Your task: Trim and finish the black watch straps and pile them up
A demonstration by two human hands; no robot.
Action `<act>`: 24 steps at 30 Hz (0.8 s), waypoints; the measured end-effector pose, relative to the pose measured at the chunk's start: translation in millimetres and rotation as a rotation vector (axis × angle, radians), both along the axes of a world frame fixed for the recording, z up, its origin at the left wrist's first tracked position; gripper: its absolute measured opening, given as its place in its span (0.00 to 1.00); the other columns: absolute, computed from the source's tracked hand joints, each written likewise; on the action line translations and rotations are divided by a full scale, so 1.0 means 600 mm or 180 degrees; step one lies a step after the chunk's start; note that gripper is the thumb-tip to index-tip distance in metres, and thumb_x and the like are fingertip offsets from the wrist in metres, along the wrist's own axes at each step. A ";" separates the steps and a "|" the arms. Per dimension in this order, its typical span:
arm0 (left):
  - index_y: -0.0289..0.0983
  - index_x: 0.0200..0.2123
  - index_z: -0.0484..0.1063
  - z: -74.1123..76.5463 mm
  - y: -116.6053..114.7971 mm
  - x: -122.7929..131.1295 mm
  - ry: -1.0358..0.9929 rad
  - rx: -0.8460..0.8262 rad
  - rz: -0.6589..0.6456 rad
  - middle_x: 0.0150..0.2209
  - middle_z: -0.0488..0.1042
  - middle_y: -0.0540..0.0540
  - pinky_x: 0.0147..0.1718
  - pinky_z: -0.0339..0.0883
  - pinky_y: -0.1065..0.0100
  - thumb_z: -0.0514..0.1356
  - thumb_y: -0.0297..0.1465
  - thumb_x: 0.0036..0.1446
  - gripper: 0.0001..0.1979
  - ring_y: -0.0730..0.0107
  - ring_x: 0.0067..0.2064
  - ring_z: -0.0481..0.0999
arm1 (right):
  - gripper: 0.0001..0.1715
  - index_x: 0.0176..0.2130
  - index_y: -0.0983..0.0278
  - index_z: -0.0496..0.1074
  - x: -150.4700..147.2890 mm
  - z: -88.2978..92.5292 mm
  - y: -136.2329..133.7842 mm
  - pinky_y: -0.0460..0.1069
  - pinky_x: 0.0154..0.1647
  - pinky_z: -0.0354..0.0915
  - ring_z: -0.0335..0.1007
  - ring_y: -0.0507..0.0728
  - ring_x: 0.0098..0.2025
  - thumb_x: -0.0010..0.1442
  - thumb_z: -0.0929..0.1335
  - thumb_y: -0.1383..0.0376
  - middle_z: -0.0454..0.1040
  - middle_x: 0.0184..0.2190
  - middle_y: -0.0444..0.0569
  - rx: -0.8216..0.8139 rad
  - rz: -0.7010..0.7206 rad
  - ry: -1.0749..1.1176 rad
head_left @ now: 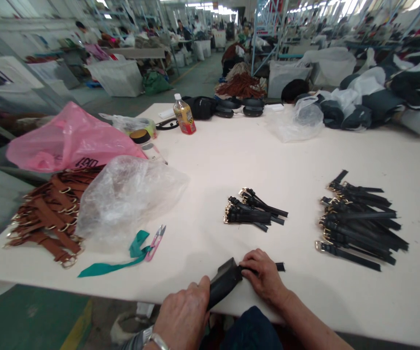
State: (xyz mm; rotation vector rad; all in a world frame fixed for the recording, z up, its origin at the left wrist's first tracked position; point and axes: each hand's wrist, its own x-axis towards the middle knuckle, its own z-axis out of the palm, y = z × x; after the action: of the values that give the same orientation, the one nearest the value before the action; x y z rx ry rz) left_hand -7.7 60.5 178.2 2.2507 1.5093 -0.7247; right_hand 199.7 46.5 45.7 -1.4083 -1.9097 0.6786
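Observation:
My left hand (186, 311) is wrapped around the grip of a black handheld tool (226, 284) with a broad, flat-ended head. Pinched in my right hand (264, 274) is a black strap (280, 267), one end sticking out to the right. Its other end meets the tool's head; the exact contact is hidden by my fingers. Beyond my hands lies a small pile of black buckle straps (250, 214) with gold buckles. A larger pile of similar black straps (359, 223) is spread out to the right.
Brown buckle straps (49, 214) lie at left beside a clear plastic bag (126, 194) and a pink bag (71, 141). Pink-handled thread snips (155, 243) touch a green ribbon (139, 248). A drink bottle (184, 116) stands at the back, and dark wrapped bundles (363, 102) lie back right.

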 end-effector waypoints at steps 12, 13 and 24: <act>0.40 0.48 0.60 0.002 0.007 -0.008 0.0000 -0.0061 -0.0136 0.38 0.74 0.43 0.37 0.65 0.57 0.51 0.27 0.50 0.19 0.56 0.40 0.74 | 0.10 0.37 0.62 0.72 -0.003 -0.008 -0.003 0.55 0.40 0.60 0.63 0.57 0.37 0.55 0.64 0.70 0.70 0.34 0.50 0.0060 -0.0091 0.0040; 0.40 0.47 0.61 0.003 0.009 -0.004 -0.0013 -0.0039 -0.0155 0.38 0.74 0.43 0.37 0.66 0.57 0.51 0.26 0.50 0.19 0.56 0.39 0.74 | 0.10 0.37 0.62 0.72 -0.002 -0.008 -0.003 0.55 0.39 0.60 0.63 0.57 0.37 0.55 0.64 0.70 0.70 0.34 0.50 0.0054 -0.0105 0.0055; 0.40 0.51 0.59 -0.010 0.008 -0.019 -0.0106 -0.0007 -0.0176 0.39 0.74 0.44 0.38 0.65 0.58 0.51 0.28 0.51 0.21 0.58 0.40 0.73 | 0.11 0.38 0.61 0.72 -0.002 -0.008 -0.002 0.55 0.42 0.60 0.64 0.57 0.37 0.55 0.64 0.71 0.70 0.34 0.50 0.0022 -0.0089 0.0060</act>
State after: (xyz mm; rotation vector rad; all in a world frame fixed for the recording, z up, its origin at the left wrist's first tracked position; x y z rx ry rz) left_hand -19.1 65.2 172.0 2.2994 1.4357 -0.7009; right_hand 198.6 45.3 40.8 -1.4169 -1.8729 0.6691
